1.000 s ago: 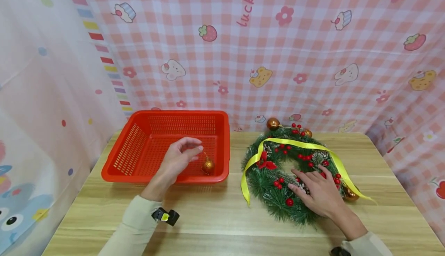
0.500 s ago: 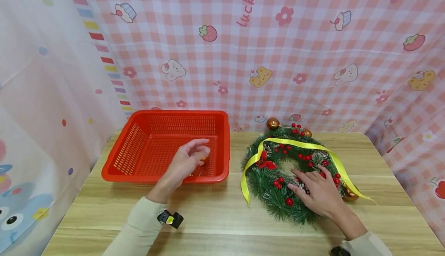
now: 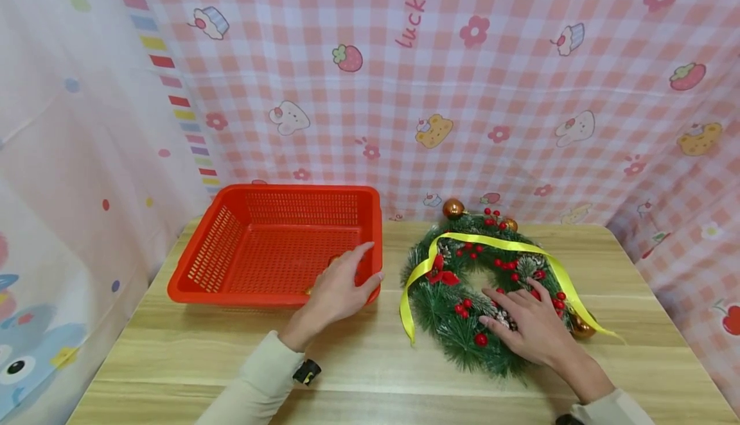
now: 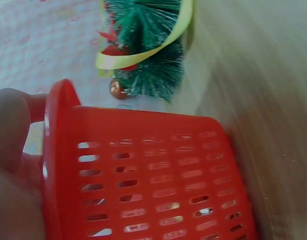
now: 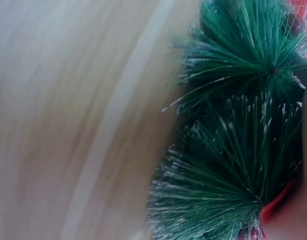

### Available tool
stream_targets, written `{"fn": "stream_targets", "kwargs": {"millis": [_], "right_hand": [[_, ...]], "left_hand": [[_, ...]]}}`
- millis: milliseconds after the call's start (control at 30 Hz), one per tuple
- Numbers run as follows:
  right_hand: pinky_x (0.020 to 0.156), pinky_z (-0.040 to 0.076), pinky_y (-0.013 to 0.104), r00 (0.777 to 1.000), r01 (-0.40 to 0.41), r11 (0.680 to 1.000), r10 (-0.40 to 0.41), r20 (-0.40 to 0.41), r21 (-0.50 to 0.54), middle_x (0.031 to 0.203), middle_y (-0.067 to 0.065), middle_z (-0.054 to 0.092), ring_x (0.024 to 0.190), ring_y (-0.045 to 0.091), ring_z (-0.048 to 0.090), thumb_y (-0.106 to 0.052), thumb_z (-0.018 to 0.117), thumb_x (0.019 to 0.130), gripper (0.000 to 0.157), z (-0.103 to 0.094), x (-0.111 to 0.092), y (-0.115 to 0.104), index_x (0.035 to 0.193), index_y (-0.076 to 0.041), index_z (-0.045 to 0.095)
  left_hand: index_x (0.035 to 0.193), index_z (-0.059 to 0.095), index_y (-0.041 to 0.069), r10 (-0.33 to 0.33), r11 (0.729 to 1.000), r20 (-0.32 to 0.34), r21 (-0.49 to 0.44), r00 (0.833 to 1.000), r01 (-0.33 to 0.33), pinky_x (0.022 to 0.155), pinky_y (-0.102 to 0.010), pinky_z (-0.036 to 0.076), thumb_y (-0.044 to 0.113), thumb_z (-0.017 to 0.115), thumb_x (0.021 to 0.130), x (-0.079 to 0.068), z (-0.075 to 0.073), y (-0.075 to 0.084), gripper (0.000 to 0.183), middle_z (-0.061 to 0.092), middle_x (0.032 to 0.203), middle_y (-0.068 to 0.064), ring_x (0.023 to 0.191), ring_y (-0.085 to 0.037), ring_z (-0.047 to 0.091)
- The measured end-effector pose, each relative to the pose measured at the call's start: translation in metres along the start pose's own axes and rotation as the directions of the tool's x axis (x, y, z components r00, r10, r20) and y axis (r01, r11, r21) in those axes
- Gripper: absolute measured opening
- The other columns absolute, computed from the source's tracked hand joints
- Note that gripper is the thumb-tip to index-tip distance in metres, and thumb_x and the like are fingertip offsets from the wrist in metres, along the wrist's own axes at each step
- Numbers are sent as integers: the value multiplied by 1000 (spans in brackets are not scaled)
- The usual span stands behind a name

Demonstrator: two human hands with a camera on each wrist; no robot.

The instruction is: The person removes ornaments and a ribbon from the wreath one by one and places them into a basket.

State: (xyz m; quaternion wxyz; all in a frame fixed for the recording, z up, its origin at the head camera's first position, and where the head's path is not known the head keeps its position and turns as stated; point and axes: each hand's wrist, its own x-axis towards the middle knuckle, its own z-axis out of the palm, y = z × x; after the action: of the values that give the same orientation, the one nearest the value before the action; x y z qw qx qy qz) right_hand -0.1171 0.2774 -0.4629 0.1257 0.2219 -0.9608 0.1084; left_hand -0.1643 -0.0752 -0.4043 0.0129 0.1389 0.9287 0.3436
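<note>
My left hand is over the right end of the red plastic basket, fingers stretched out and thumb spread apart. In the left wrist view it appears beside the basket's rim. A small gold piece shows in the basket at the hand's edge; most of the gold bauble there is hidden behind the hand. My right hand rests on the lower right of a green Christmas wreath, fingers spread over its needles and berries. A yellow ribbon lies across the wreath's top.
Copper-coloured baubles, one at the wreath's top and another at its right, sit at its edge. Both basket and wreath stand on a wooden table. A pink checked curtain hangs behind.
My left hand has moved right within the basket and opened out, and the gold bauble has become largely hidden behind it. My right hand stays on the wreath.
</note>
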Motion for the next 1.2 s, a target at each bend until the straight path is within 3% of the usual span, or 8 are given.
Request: {"fn": "stream_targets", "kwargs": {"millis": [200, 300, 367, 533, 733, 833, 967, 1200], "right_hand": [[110, 19, 62, 1000, -9, 1000, 8, 18, 16, 107, 10, 71, 105, 32, 63, -46, 65, 92, 54, -3, 2, -4, 135, -13, 62], [109, 16, 66, 999, -38, 999, 38, 12, 19, 116, 13, 68, 118, 37, 56, -48, 63, 93, 57, -9, 6, -13, 137, -12, 59], [109, 14, 69, 998, -68, 997, 68, 2, 33, 122, 15, 64, 126, 40, 49, -48, 62, 94, 58, -15, 10, -25, 139, -12, 57], [110, 17, 69, 983, -181, 975, 175, 61, 126, 136, 23, 54, 131, 45, 42, -51, 58, 96, 70, -22, 31, -63, 150, -10, 42], [104, 27, 72, 924, -360, 924, 333, 187, 132, 141, 32, 46, 123, 55, 47, -63, 51, 94, 87, -5, 62, -88, 159, -14, 19], [101, 33, 70, 878, -442, 892, 410, 245, 91, 142, 33, 44, 118, 55, 51, -69, 46, 93, 91, 6, 73, -92, 161, -20, 11], [85, 47, 64, 836, -503, 863, 477, 273, 34, 135, 33, 50, 107, 51, 58, -73, 42, 92, 92, 19, 79, -95, 161, -23, 6], [94, 38, 68, 868, -452, 891, 453, 205, -53, 121, 26, 64, 106, 49, 58, -72, 38, 94, 89, 33, 79, -97, 161, -20, 9]], "left_hand": [[152, 40, 21, -30, 996, 2, 88, 1000, 29, 91, -56, 49, 46, 59, 96, -3, 6, 0, 65, 52, 147, -6, 124, -31, 56], [153, 37, 22, -36, 989, 12, 144, 999, 34, 77, -46, 53, 52, 54, 97, -3, 8, 0, 66, 56, 143, -5, 111, -29, 63], [154, 36, 23, -38, 985, 19, 170, 999, 34, 62, -39, 49, 54, 53, 97, -2, 9, 0, 67, 64, 129, -6, 90, -26, 64], [155, 34, 25, -38, 980, 23, 194, 999, 33, 49, -31, 37, 54, 52, 97, 0, 11, -1, 67, 67, 118, -8, 66, -19, 50], [155, 35, 26, -28, 973, 9, 231, 1000, 25, 56, -33, 43, 58, 48, 97, 1, 12, -2, 68, 68, 120, -11, 83, -25, 63], [154, 36, 25, -16, 969, 3, 246, 1000, 15, 59, -35, 45, 58, 48, 97, 1, 13, -2, 67, 68, 117, -11, 90, -27, 65], [154, 37, 24, -6, 965, -4, 262, 1000, 7, 57, -33, 44, 56, 49, 97, 2, 13, -2, 66, 69, 106, -9, 80, -24, 63], [154, 38, 22, 8, 961, -11, 276, 1000, -4, 52, -29, 41, 53, 51, 98, 3, 12, -3, 66, 67, 91, -6, 68, -17, 55]]}}
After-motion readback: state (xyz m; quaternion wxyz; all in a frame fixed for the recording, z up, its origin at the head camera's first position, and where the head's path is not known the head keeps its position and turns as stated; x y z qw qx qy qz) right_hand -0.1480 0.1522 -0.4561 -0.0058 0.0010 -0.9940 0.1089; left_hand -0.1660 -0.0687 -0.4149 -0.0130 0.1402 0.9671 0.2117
